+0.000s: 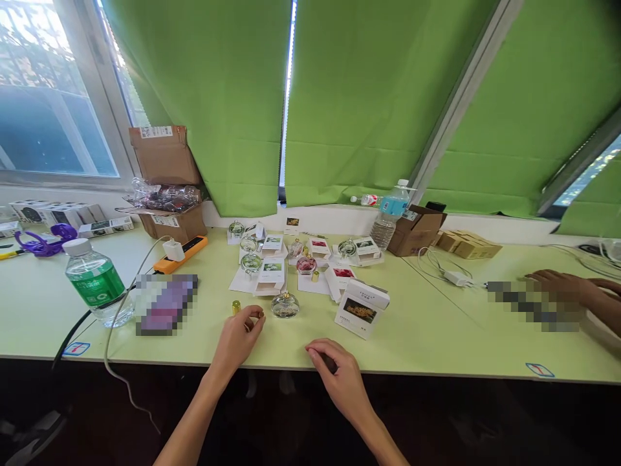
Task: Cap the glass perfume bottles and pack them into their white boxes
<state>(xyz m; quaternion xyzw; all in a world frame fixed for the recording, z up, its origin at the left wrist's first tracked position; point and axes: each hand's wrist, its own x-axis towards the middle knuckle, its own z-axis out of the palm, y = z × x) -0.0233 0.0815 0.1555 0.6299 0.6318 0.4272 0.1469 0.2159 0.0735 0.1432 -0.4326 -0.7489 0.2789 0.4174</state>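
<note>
My left hand (pixel 240 338) rests on the pale green table (pixel 427 336) near its front edge, fingers pinched on a small gold piece at the fingertips. A gold cap (pixel 236 307) stands just left of it. A round clear glass bottle (pixel 284 305) sits to the right of the fingers. My right hand (pixel 337 372) lies at the table's front edge with its fingers curled under, nothing visible in it. A white box with a flower picture (pixel 361 308) lies beyond the right hand.
Several small white boxes and glass bottles (pixel 305 262) spread behind. A green-label water bottle (pixel 97 281) and orange power strip (pixel 180 254) stand left, cardboard boxes (pixel 167 188) at back. A blue-label bottle (pixel 391 217) stands right; another person's hand (pixel 565 288) rests far right.
</note>
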